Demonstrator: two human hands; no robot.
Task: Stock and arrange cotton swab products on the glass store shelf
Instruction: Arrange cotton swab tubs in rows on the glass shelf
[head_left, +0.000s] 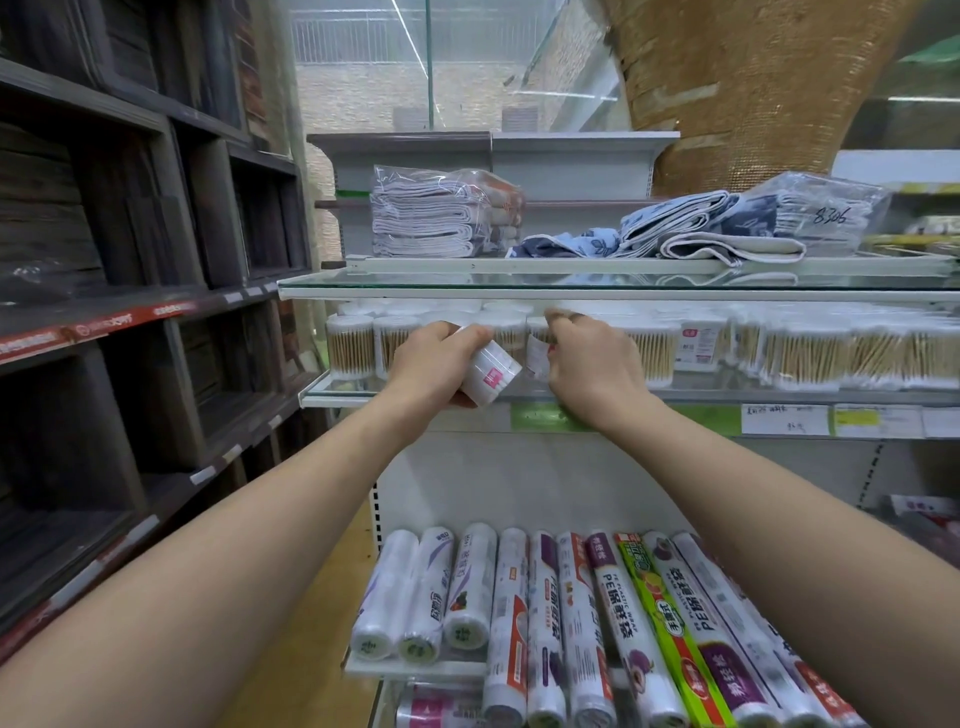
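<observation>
My left hand (434, 358) grips a white cotton swab tub (491, 371) with a pink label, tilted, just in front of the glass shelf (727, 396). My right hand (592, 364) reaches into the shelf and pinches the top of another swab tub (539, 349) standing in the front row. Rows of clear round swab tubs (350, 345) fill the shelf's left part, and square swab packs (810, 356) fill the right. My hands hide the tubs behind them.
An upper glass shelf (571, 280) with folded towels (431, 218) hangs low over the swab row. Below lies a shelf of plastic wrap rolls (571, 613). Dark wooden shelving (130, 312) stands close on the left. Price tags (784, 420) line the shelf edge.
</observation>
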